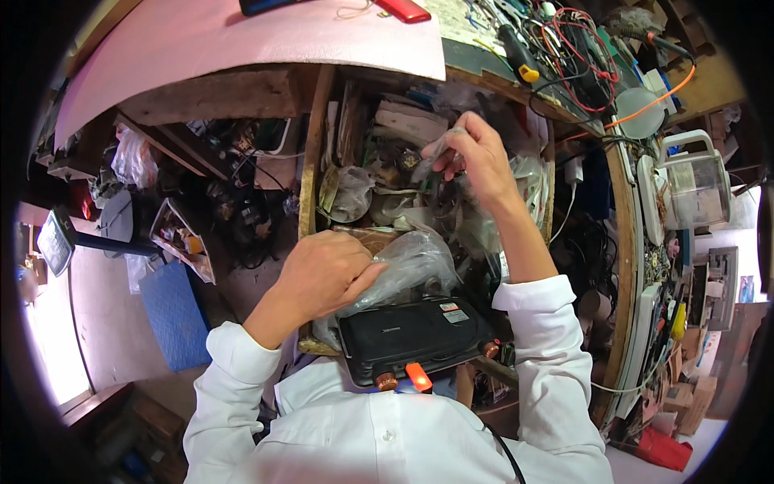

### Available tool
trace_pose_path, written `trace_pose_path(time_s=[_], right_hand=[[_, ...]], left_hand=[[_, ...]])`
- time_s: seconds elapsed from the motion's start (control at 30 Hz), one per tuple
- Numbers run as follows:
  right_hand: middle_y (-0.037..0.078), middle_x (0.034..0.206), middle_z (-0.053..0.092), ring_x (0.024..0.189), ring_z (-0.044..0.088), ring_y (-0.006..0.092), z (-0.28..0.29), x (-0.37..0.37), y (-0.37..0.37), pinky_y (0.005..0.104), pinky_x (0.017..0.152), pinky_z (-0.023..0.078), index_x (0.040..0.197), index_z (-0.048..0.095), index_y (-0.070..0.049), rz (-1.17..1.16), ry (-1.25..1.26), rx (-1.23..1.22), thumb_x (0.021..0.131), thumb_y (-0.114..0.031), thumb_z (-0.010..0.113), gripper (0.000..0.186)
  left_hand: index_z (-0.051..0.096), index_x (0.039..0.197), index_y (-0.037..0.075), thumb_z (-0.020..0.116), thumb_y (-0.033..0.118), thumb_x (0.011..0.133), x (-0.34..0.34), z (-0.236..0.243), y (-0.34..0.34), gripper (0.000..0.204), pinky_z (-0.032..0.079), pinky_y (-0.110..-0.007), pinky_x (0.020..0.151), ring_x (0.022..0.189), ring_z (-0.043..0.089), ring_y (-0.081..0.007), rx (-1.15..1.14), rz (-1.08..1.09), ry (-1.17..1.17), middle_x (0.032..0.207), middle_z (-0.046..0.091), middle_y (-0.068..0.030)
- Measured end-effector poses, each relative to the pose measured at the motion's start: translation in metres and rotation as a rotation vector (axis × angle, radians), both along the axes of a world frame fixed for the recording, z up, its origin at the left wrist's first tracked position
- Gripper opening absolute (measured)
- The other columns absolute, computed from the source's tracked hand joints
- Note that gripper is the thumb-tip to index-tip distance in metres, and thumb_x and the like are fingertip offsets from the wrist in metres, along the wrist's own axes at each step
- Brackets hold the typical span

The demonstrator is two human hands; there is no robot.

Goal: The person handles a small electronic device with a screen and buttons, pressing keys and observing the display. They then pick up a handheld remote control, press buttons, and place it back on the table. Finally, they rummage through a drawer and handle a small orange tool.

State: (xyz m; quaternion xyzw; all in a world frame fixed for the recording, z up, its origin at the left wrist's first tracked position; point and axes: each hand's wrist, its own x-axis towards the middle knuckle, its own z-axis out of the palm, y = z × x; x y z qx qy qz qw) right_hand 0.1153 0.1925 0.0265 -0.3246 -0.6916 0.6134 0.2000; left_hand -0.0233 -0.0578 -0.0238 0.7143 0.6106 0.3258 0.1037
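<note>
Below me stands an open wooden drawer (313,153) crammed with mixed odds and ends. Over its right part, my right hand (482,161) pinches a small, crumpled clear plastic bag (433,156) between thumb and fingers; I cannot make out what is in it. My left hand (324,273) is closed at the drawer's near left side, knuckles up. It lies against a larger clear plastic bag (415,262); the curled fingers hide whatever they grip. Farther left in the drawer sits another clear bag (352,194) with something round inside.
Close to my chest is a black case (411,335) with two copper-coloured knobs. A pink sheet (266,40) covers the bench above the drawer. Tangled leads and a screwdriver (518,55) lie at the far right. A blue board (172,315) leans at the left.
</note>
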Motion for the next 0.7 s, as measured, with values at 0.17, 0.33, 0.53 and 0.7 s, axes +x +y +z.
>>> trace_pose_path(time_s=[0.17, 0.33, 0.53, 0.7], right_hand=[[0.008, 0.073, 0.069, 0.053, 0.057, 0.0107, 0.009, 0.021, 0.003, 0.0257, 0.048, 0.045, 0.091, 0.052, -0.006, 0.049, -0.09, 0.031, 0.099, -0.015, 0.061, 0.015], [0.008, 0.073, 0.069, 0.055, 0.062, 0.0148, -0.011, 0.029, -0.024, 0.031, 0.053, 0.051, 0.093, 0.055, -0.003, 0.149, -0.302, 0.059, 0.096, -0.015, 0.068, 0.018], [0.012, 0.081, 0.067, 0.071, 0.068, 0.0313, -0.004, 0.028, -0.055, 0.0423, 0.065, 0.054, 0.093, 0.071, -0.007, 0.268, -0.524, 1.04, 0.092, -0.03, 0.078, 0.024], [0.011, 0.083, 0.071, 0.078, 0.07, 0.0351, -0.017, 0.004, -0.039, 0.0455, 0.067, 0.056, 0.085, 0.073, -0.006, 0.004, -0.492, 1.235, 0.092, -0.034, 0.074, 0.029]], left_hand=[[0.069, 0.072, 0.006, 0.072, 0.026, 0.094, 0.001, -0.001, 0.0, 0.03, 0.054, -0.04, 0.072, 0.077, 0.067, -0.0289, 0.018, 0.004, -0.016, 0.077, 0.069, -0.0078], [0.072, 0.076, 0.004, 0.076, 0.02, 0.09, -0.001, 0.005, 0.0, 0.021, 0.056, -0.039, 0.073, 0.08, 0.071, -0.0287, -0.025, -0.013, -0.007, 0.085, 0.074, -0.0086], [0.067, 0.07, 0.006, 0.07, 0.029, 0.096, 0.001, -0.002, 0.0, 0.035, 0.054, -0.041, 0.071, 0.074, 0.066, -0.0291, 0.042, 0.006, -0.029, 0.073, 0.067, -0.0084], [0.071, 0.074, 0.005, 0.074, 0.023, 0.093, 0.0, 0.001, 0.0, 0.026, 0.056, -0.04, 0.073, 0.078, 0.07, -0.0283, 0.006, -0.002, -0.014, 0.08, 0.072, -0.0083]])
